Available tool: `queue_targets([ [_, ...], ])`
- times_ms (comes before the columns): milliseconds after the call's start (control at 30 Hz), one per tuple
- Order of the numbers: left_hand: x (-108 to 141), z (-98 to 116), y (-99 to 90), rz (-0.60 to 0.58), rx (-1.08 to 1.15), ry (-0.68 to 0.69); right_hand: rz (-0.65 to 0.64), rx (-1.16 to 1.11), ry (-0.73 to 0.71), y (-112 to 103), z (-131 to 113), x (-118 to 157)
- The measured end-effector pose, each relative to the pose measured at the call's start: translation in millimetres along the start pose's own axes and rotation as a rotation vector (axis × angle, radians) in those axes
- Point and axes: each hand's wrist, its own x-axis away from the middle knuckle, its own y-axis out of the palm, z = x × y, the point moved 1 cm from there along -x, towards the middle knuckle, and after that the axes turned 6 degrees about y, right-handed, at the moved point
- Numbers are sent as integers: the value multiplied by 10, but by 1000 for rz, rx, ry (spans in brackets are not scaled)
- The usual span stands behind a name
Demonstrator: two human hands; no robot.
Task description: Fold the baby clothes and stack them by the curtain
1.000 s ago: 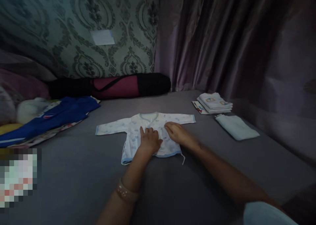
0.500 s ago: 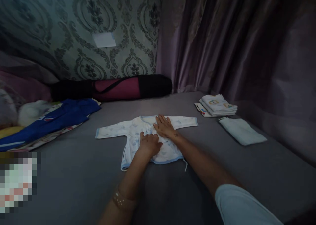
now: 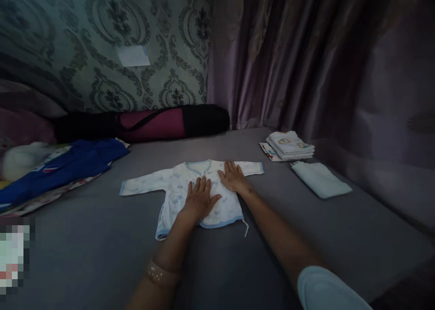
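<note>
A white baby shirt (image 3: 176,187) with pale blue prints and blue trim lies spread out on the grey bed sheet (image 3: 102,255), its sleeves stretched to both sides. My left hand (image 3: 200,197) rests flat on the middle of the shirt front, fingers spread. On the upper right of the shirt, near the base of that sleeve, lies my right hand (image 3: 233,176), also flat with its fingers extended. A tie string hangs out at the lower right hem. The cloth directly beneath both palms is hidden.
Folded white printed cloths (image 3: 292,146) are stacked at the right, with a folded pale cloth (image 3: 321,179) in front. Blue clothing (image 3: 74,160) lies at the left beside a white plush-looking thing (image 3: 25,159). A long black and maroon bag (image 3: 152,123) runs along the wall.
My left hand has gone from curled fingers to lying flat and spread on the shirt. My right hand has slid right toward the sleeve. The view has shifted slightly.
</note>
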Motion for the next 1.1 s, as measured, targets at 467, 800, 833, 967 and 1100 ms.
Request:
queue_targets([
  [467, 24, -6, -28, -43, 61, -5, 159, 43, 389, -34, 445, -83],
  [800, 35, -65, -86, -94, 263, -3, 209, -30, 469, -112, 559, -129],
  [833, 33, -100, -111, -77, 318, 5, 232, -41, 435, -145, 535, -128],
  [967, -10, -377, -176, 207, 608, -101, 276, -53, 266, -269, 279, -50],
  [1100, -40, -674, -141, 371, 578, -273, 136, -32, -91, -171, -224, 196],
])
